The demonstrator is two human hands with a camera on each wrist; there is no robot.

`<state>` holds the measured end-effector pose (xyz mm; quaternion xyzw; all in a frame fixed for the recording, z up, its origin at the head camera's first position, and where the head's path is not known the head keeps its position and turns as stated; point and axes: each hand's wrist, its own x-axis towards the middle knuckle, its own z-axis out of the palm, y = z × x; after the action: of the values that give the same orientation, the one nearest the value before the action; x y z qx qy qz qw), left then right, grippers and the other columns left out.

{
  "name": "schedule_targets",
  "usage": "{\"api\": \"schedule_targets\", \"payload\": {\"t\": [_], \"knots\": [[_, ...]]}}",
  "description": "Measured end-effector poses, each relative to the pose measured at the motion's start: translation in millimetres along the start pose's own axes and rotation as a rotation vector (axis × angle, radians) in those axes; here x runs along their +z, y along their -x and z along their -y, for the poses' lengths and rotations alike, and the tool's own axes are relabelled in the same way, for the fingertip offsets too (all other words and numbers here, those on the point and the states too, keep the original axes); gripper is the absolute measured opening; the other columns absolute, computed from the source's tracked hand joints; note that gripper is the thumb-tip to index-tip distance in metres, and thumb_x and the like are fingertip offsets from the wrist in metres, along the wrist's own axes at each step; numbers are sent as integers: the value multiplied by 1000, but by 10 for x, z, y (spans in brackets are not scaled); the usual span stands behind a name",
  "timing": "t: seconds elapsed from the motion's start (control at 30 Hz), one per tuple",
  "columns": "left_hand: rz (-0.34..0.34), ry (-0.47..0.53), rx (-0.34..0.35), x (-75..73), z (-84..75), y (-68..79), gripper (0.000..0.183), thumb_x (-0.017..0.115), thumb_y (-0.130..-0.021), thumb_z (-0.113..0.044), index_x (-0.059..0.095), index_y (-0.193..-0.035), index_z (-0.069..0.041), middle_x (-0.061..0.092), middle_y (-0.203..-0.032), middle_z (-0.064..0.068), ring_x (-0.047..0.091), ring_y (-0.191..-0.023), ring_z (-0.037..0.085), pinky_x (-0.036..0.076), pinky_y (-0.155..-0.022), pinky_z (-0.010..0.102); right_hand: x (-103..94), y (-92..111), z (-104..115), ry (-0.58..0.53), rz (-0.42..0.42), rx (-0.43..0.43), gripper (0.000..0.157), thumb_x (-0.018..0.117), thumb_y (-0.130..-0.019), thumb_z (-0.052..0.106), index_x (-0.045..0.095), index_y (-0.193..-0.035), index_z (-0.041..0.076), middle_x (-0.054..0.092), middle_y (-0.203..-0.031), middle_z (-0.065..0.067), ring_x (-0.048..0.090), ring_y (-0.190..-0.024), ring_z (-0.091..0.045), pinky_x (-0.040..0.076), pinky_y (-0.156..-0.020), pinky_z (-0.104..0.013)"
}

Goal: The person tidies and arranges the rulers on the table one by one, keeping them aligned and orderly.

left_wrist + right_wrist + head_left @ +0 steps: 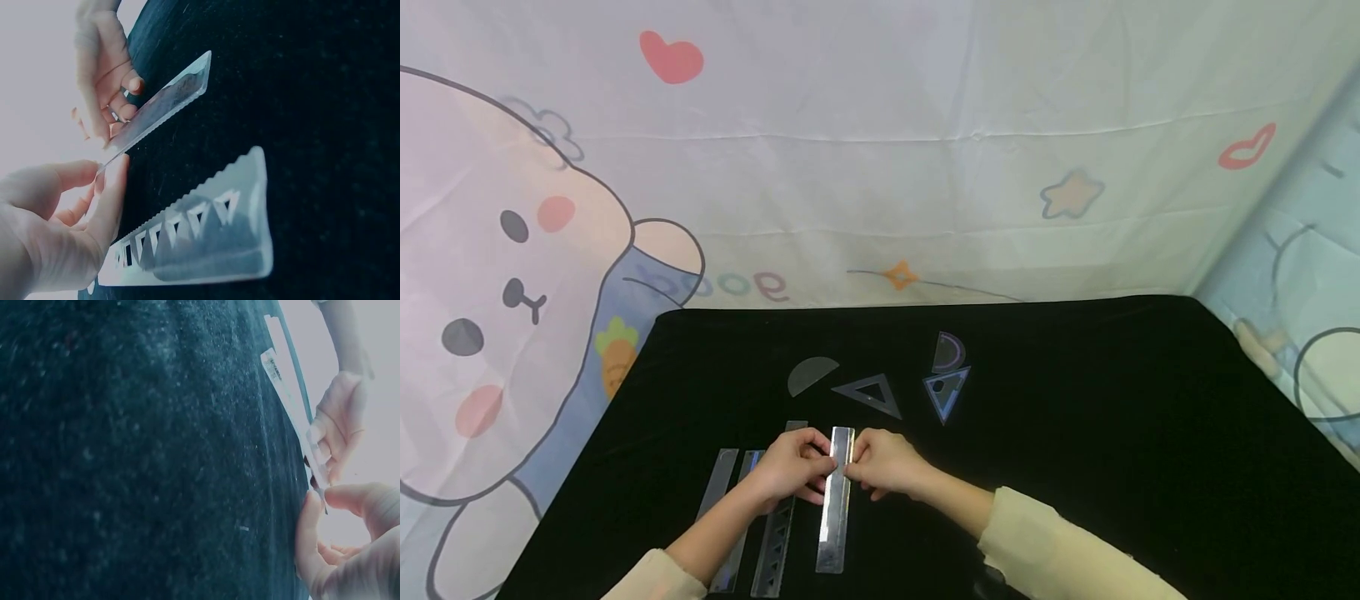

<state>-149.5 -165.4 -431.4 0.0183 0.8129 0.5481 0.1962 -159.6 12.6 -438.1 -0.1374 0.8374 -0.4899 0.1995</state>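
A clear straight ruler (832,525) is held lengthwise between both hands, in front of the body over the black cloth. My left hand (792,467) pinches its left edge between thumb and fingers. On the opposite edge, the thumb and fingers of my right hand (891,461) pinch it too. In the left wrist view the ruler (169,100) is tilted and its near edge looks scalloped. Just left of it in the head view lies another clear ruler (772,546), partly covered by the left hand; the left wrist view shows this ruler (244,244) with a wavy edge and triangular cutouts.
Two more clear rulers lie farther left, one (718,479) partly under the left forearm. Behind the hands are a clear protractor (811,375), a set square (850,390), a bluish set square (958,382) and a second protractor (949,352). A black cloth (1075,417) covers the table.
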Motion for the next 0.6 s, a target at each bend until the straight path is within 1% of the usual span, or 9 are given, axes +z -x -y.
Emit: {"api": "schedule_targets", "payload": {"t": [0.17, 0.37, 0.5, 0.6], "knots": [[0, -1, -26, -33, -11, 60, 19, 60, -85, -6, 51, -100, 2, 60, -76, 11, 61, -57, 17, 57, -54, 36, 49, 12, 36, 51, -1, -24, 13, 66, -78, 12, 54, -79, 9, 55, -61, -1, 55, -50, -11, 52, -42, -25], [5, -19, -49, -67, 4, 102, 23, 62, -85, -7, 50, -103, 1, 61, -76, 10, 62, -56, 16, 57, -53, 35, 90, 13, 39, 74, 13, -51, 13, 67, -80, 13, 55, -77, 11, 52, -58, 2, 52, -47, -10, 52, -42, -24], [1, -40, -45, -86, 9, 107, 23, 61, -86, -6, 49, -104, 0, 61, -76, 11, 62, -56, 16, 57, -53, 35, 100, 4, 45, 62, 15, -51, 12, 66, -80, 13, 55, -80, 10, 54, -61, 1, 53, -47, -10, 52, -42, -25], [-6, -60, -43, -98, 12, 117, 22, 61, -86, -5, 49, -104, 0, 60, -76, 11, 62, -56, 17, 57, -54, 35, 107, -12, 49, 39, 5, -49, 13, 66, -81, 12, 55, -86, 8, 56, -64, 0, 54, -49, -11, 52, -42, -26]]}}
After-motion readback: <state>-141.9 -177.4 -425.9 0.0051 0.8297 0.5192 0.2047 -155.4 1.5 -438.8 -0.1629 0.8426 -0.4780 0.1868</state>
